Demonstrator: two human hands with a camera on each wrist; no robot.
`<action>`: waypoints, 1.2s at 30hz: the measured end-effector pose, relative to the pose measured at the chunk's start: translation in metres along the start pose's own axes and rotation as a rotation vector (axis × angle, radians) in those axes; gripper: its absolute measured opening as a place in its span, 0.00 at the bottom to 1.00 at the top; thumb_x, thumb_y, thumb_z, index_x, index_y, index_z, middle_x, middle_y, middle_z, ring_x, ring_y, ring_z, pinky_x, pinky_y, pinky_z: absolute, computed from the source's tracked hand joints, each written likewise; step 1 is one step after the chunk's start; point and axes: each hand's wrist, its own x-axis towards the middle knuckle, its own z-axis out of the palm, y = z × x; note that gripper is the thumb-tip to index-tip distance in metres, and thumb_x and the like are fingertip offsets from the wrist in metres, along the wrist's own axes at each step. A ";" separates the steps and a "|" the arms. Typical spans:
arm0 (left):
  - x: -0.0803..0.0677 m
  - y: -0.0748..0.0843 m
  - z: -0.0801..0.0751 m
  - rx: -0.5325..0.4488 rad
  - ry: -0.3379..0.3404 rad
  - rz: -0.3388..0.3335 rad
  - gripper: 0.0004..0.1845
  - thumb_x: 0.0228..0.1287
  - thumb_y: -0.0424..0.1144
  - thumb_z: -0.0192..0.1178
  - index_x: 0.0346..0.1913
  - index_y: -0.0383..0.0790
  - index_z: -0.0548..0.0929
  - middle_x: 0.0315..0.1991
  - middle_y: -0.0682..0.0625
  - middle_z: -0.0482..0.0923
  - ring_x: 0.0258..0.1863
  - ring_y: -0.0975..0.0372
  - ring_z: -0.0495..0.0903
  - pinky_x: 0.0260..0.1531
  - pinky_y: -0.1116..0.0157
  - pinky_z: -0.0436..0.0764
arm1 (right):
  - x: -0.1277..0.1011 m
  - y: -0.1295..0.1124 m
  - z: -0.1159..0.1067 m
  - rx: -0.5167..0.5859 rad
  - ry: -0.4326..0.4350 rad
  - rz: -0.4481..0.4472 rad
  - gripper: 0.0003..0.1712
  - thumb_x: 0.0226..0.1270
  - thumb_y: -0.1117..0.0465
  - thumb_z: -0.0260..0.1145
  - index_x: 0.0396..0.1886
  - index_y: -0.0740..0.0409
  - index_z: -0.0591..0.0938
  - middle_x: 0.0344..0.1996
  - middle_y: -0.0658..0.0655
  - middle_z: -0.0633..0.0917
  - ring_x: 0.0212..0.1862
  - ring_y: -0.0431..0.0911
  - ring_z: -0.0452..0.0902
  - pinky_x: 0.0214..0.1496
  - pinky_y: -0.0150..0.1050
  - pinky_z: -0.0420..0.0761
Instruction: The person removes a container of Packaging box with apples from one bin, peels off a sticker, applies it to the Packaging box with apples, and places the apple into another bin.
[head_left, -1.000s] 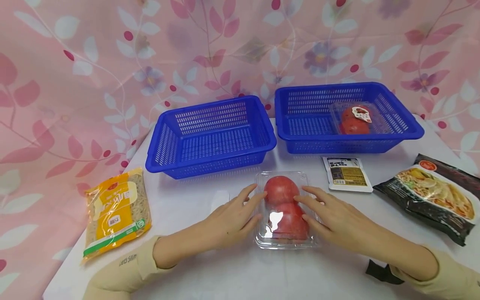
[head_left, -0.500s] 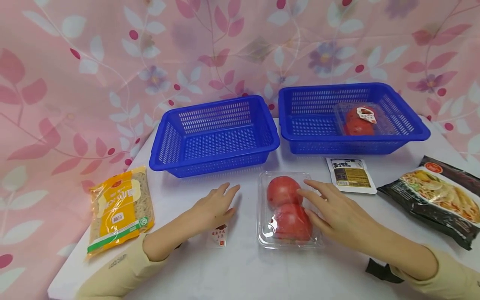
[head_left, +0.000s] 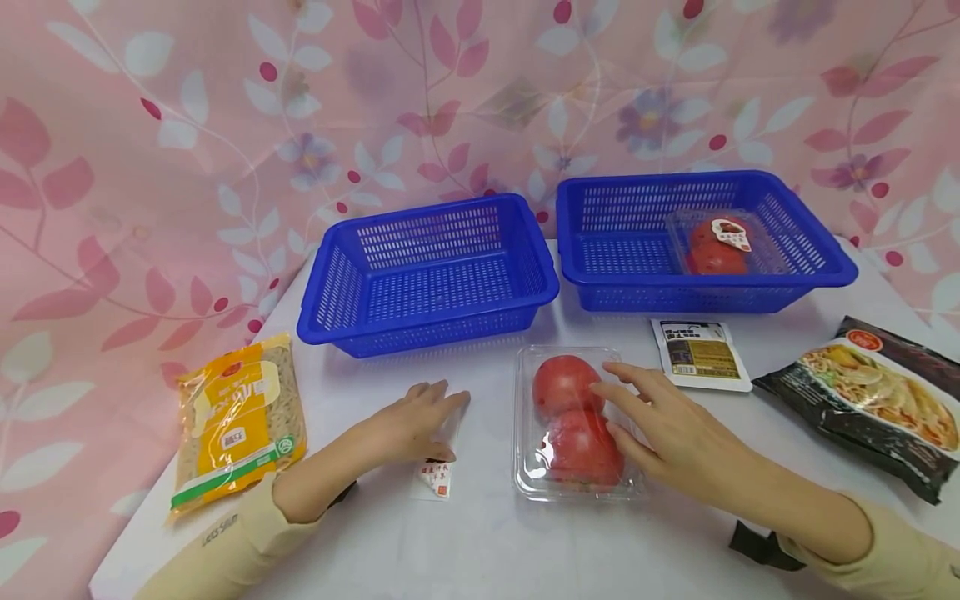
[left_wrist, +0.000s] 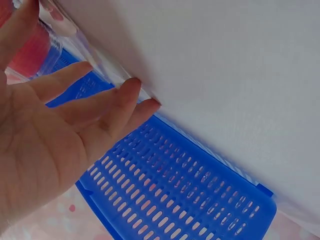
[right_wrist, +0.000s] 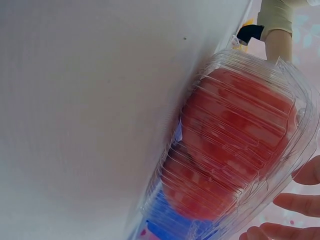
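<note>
A clear plastic box [head_left: 528, 467] holding two red tomatoes [head_left: 567, 387] lies on the white table in the head view. My right hand [head_left: 675, 433] is at its right side, fingers spread and relaxed; the right wrist view shows the fingertips [right_wrist: 295, 202] close to the box wall, and I cannot tell if they touch. To the left, my left hand [head_left: 405, 425] reaches down over a small clear sheet with a printed label [head_left: 435, 479], partly hidden under it. In the left wrist view its fingertips [left_wrist: 131, 85] rest on the table at the sheet, fingers loosely bent.
An unfilled blue basket [head_left: 420, 337] stands behind my left hand. Another blue basket [head_left: 675, 298] at back right contains a labelled box of tomatoes [head_left: 720, 250]. A yellow grain bag [head_left: 236, 425] lies left; a small flat pouch [head_left: 701, 354] and black noodle bag [head_left: 862, 400] lie right.
My left hand has left the tomato box, moved left and come down onto the labelled sheet. The right hand has stayed beside the box.
</note>
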 end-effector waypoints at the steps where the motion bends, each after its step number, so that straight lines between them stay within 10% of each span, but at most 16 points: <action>1: 0.000 0.001 0.001 -0.003 0.014 0.008 0.39 0.51 0.47 0.67 0.67 0.46 0.63 0.64 0.35 0.58 0.62 0.42 0.59 0.56 0.47 0.65 | 0.000 0.000 0.000 0.005 0.006 -0.008 0.19 0.64 0.56 0.56 0.53 0.55 0.75 0.56 0.62 0.71 0.56 0.55 0.69 0.47 0.53 0.76; 8: -0.005 0.009 0.005 -0.024 0.140 0.082 0.30 0.51 0.35 0.67 0.60 0.46 0.73 0.57 0.38 0.66 0.50 0.48 0.73 0.44 0.55 0.77 | 0.000 -0.001 0.003 0.043 0.017 -0.032 0.24 0.70 0.47 0.44 0.52 0.56 0.76 0.56 0.62 0.71 0.53 0.55 0.71 0.46 0.52 0.77; 18: -0.002 0.010 -0.001 -0.074 0.362 0.216 0.27 0.49 0.26 0.66 0.56 0.37 0.75 0.60 0.41 0.67 0.51 0.50 0.75 0.45 0.59 0.77 | 0.001 -0.003 0.001 0.096 -0.011 0.017 0.24 0.53 0.65 0.66 0.53 0.55 0.76 0.62 0.59 0.65 0.49 0.50 0.74 0.41 0.43 0.80; 25: -0.003 0.020 -0.016 -0.163 0.529 0.375 0.14 0.50 0.25 0.65 0.43 0.35 0.83 0.50 0.46 0.78 0.48 0.57 0.78 0.44 0.66 0.77 | 0.005 -0.007 0.002 0.099 0.040 -0.046 0.27 0.70 0.45 0.42 0.51 0.58 0.77 0.60 0.61 0.67 0.51 0.52 0.73 0.44 0.47 0.79; 36: 0.000 0.045 -0.028 -0.297 0.721 0.614 0.14 0.46 0.27 0.69 0.40 0.35 0.84 0.38 0.48 0.83 0.37 0.64 0.81 0.36 0.77 0.76 | 0.012 -0.016 0.000 0.105 0.043 -0.092 0.27 0.70 0.45 0.41 0.53 0.55 0.77 0.59 0.59 0.69 0.56 0.52 0.69 0.48 0.47 0.77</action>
